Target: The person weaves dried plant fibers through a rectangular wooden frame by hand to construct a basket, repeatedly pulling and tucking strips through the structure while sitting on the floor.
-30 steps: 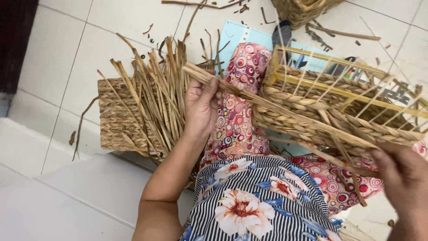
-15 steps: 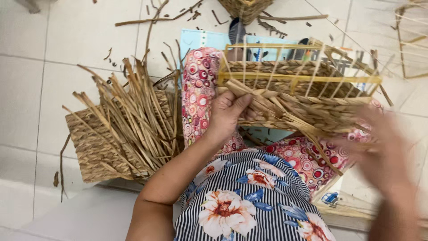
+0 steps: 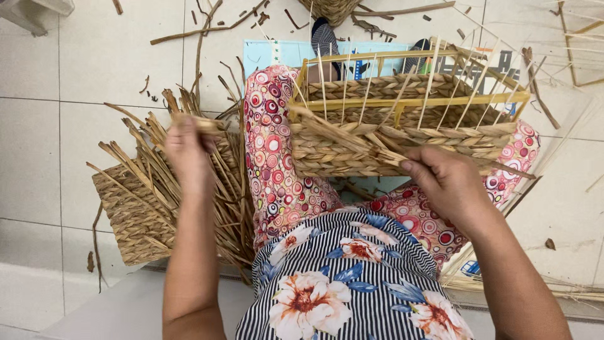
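Observation:
A half-woven straw basket (image 3: 402, 135) on a yellow wire frame rests across my lap, its thin upright ribs sticking up. My right hand (image 3: 448, 184) grips the braided weave at the basket's near wall. My left hand (image 3: 187, 148) is out to the left, closed on a braided straw strand (image 3: 202, 122) above a heap of dried straw strands (image 3: 157, 173). Under that heap lies a flat woven straw piece (image 3: 129, 217) on the tiled floor.
Loose straw scraps litter the white tiles at the top. Another woven basket (image 3: 333, 9) stands at the top edge. A light blue mat (image 3: 270, 51) lies under my legs. Thin pale sticks (image 3: 560, 151) fan out on the right, near a wire frame (image 3: 582, 44).
My left hand left the basket and moved left to the straw heap, closing on a strand. My right hand came in from the lower right and took hold of the basket's weave.

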